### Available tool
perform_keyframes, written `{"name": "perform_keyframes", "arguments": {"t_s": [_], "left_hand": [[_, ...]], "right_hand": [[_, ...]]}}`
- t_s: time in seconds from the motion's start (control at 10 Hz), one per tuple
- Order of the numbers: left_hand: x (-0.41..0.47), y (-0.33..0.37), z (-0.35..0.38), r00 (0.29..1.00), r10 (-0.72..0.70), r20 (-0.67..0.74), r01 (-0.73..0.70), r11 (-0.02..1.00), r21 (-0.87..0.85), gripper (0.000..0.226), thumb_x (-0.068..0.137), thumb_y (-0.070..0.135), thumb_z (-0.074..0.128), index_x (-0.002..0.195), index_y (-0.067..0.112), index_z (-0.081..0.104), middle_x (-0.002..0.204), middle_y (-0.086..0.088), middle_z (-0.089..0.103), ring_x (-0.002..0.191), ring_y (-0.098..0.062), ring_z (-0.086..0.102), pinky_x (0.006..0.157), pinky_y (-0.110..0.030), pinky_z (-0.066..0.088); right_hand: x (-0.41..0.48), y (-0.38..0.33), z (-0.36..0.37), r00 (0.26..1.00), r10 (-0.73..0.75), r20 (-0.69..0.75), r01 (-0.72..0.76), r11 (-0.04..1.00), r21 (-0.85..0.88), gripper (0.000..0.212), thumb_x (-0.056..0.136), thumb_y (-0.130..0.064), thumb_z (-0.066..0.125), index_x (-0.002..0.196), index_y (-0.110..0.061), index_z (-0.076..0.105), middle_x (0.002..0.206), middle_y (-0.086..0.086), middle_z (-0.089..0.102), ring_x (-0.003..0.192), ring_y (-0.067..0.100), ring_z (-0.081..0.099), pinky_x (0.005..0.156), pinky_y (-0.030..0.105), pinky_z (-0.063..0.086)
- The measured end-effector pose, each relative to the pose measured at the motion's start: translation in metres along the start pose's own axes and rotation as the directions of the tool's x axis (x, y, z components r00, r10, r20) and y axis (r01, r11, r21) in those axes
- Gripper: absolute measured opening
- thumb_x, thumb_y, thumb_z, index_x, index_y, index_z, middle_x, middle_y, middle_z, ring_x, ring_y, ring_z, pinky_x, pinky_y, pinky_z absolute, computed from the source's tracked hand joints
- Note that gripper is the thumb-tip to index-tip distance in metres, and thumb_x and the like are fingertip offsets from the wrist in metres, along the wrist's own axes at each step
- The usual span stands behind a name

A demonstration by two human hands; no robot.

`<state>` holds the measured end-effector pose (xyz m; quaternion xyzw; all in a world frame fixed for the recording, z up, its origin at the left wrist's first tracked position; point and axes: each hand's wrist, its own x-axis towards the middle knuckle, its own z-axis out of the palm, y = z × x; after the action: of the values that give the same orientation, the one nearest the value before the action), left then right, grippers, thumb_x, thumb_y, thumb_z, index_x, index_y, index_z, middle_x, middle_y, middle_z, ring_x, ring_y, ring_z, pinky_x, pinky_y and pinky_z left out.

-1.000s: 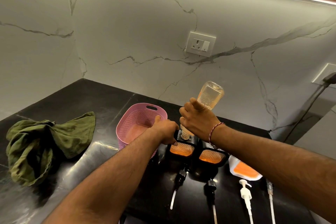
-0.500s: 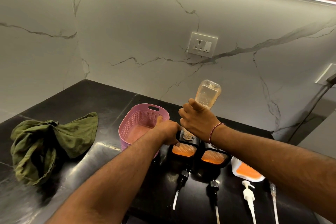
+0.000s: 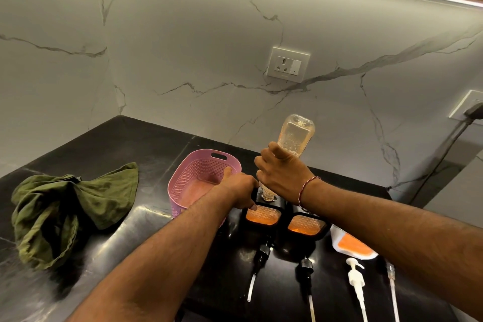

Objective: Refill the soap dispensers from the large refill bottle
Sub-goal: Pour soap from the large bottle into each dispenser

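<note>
Far left of the pink basket [image 3: 193,180], a crumpled green cloth [image 3: 73,206] lies on the black countertop [image 3: 146,144]. Just right of the basket, my left hand [image 3: 240,188] curls round the top of the first black soap dispenser [image 3: 262,217] and grips it; orange soap shows through its patterned front. My right hand [image 3: 282,172] is wrapped round the refill bottle [image 3: 296,136], which stands upside down above that dispenser with its neck at the opening and pale orange liquid with bubbles inside. A second black dispenser [image 3: 305,225] stands right against the first, on the side away from the basket. Nearer me lie two black pump heads [image 3: 262,253]. Farther right of the basket lie a white pump [image 3: 355,277] and a clear pump [image 3: 391,272], near a white container [image 3: 350,243] showing orange.
</note>
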<state>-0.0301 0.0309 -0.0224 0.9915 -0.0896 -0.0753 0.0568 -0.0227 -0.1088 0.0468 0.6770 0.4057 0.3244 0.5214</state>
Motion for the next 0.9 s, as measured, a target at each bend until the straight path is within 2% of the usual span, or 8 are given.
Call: {"name": "perform_keyframes", "arguments": {"t_s": [0.2,0.3,0.4,0.9], "left_hand": [[0.0002,0.0003,-0.0007,1.000,-0.004,0.001,0.004,1.000,-0.002,0.047,0.086,0.045,0.067,0.126,0.022,0.056,0.119,0.000,0.063,0.124,-0.025,0.049,0.111,-0.059,0.017],[0.0004,0.0002,-0.0006,1.000,-0.004,0.004,0.004,1.000,0.001,0.048,0.086,0.045,0.067,0.126,0.022,0.056,0.119,0.000,0.063,0.124,-0.025,0.049,0.111,-0.059,0.017],[0.0010,-0.0003,0.0002,1.000,0.002,-0.007,-0.002,1.000,0.017,0.050,0.085,0.047,0.067,0.128,0.022,0.055,0.120,0.000,0.063,0.123,-0.024,0.050,0.110,-0.058,0.017],[0.0000,0.0005,-0.0007,1.000,0.000,-0.011,0.000,1.000,0.031,0.050,0.085,0.046,0.067,0.127,0.022,0.055,0.119,0.000,0.062,0.122,-0.024,0.050,0.109,-0.056,0.020]], "right_hand": [[-0.0001,-0.0004,-0.0009,1.000,-0.002,-0.013,0.003,1.000,0.005,0.042,0.053,-0.047,0.085,0.087,-0.029,0.069,0.093,-0.004,0.066,0.105,0.023,0.061,0.113,0.045,0.024],[-0.0002,-0.0003,-0.0016,1.000,0.005,-0.011,-0.005,1.000,0.003,0.042,0.053,-0.047,0.086,0.087,-0.029,0.069,0.092,-0.004,0.066,0.104,0.023,0.061,0.113,0.046,0.023],[-0.0004,0.0002,-0.0025,1.000,-0.005,-0.001,0.005,1.000,0.001,0.040,0.055,-0.042,0.085,0.088,-0.026,0.068,0.094,-0.003,0.065,0.105,0.024,0.060,0.108,0.049,0.015],[-0.0002,-0.0017,-0.0023,1.000,0.008,-0.007,-0.008,0.999,0.040,0.043,0.055,-0.045,0.086,0.089,-0.027,0.069,0.096,-0.003,0.066,0.106,0.024,0.060,0.110,0.047,0.017]]}}
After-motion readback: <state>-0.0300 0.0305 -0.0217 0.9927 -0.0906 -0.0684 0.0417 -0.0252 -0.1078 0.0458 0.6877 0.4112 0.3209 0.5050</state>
